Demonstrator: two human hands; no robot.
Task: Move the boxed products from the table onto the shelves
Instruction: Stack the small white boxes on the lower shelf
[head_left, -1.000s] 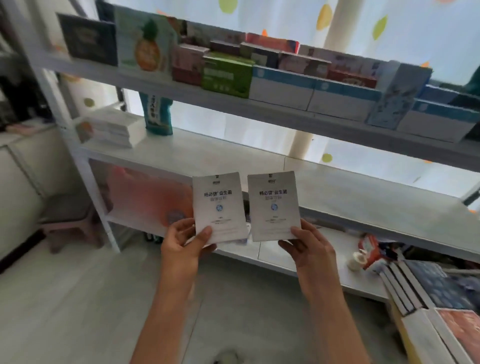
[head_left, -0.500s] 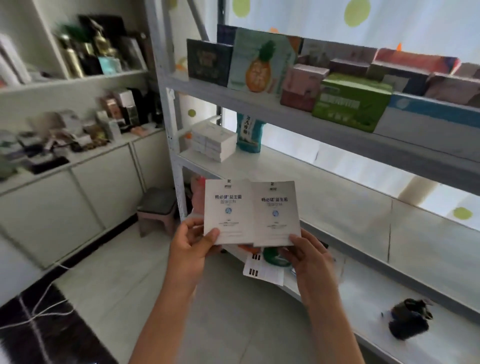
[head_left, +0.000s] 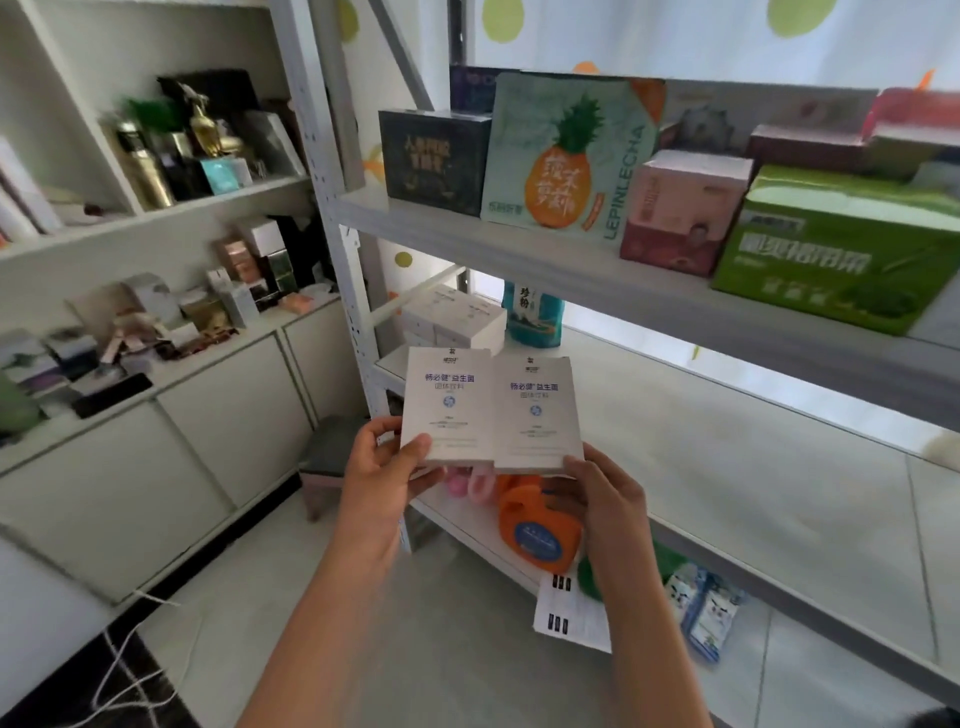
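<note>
Two flat white boxes with blue print are held upright side by side, touching, in front of the grey shelf unit. My left hand (head_left: 382, 467) grips the left white box (head_left: 448, 405) at its lower left corner, thumb on the front. My right hand (head_left: 605, 499) holds the right white box (head_left: 535, 415) at its lower right corner. Behind them, the middle shelf (head_left: 727, 441) carries a stack of similar white boxes (head_left: 457, 317) at its left end, next to a teal pouch (head_left: 532, 314).
The top shelf (head_left: 571, 270) holds a dark box (head_left: 434, 161), a pineapple pack (head_left: 566, 156), a pink box (head_left: 680, 213) and a green box (head_left: 841, 249). An orange jug (head_left: 537, 525) sits on the bottom shelf. A cluttered cabinet (head_left: 156, 395) and small stool (head_left: 327, 452) stand left.
The view has swung left along the shelf unit, toward its left end. The two boxes, first held apart, have come together and now touch; both hands keep their hold.
</note>
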